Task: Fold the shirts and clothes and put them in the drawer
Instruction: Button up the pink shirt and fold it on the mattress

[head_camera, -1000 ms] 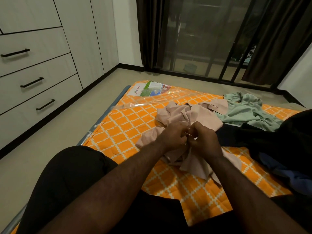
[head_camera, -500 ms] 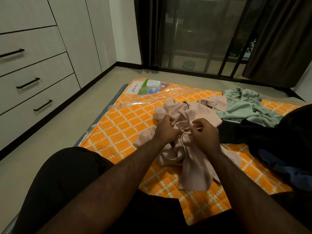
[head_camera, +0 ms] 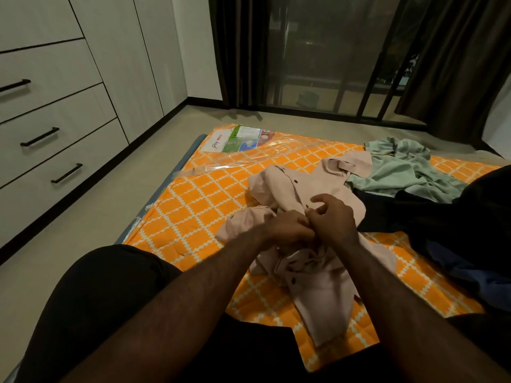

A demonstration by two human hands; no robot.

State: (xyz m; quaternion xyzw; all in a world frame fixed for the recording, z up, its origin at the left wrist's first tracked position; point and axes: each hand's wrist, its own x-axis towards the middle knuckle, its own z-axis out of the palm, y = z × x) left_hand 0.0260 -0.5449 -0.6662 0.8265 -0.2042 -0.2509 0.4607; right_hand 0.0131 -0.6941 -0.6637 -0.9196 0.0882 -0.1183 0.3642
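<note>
While crumpled on the orange diamond-patterned quilted mattress (head_camera: 199,200), the pale pink buttoned cotton shirt (head_camera: 309,194) is pinched at its placket by left hand (head_camera: 290,230) and right hand (head_camera: 331,219); pale green garment (head_camera: 401,170) just beyond; white wooden drawers (head_camera: 55,128) well apart, left.

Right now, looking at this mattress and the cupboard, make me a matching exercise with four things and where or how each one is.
Things:
1. pink buttoned shirt
2. pale green crumpled garment
3. clear plastic wrapper
4. white drawers with black handles

States:
A. closed, at the left
B. far edge of the mattress
C. right of the pink shirt
D. gripped by both hands

Pairs: 1-D, 2-C, 3-B, 4-A
</note>
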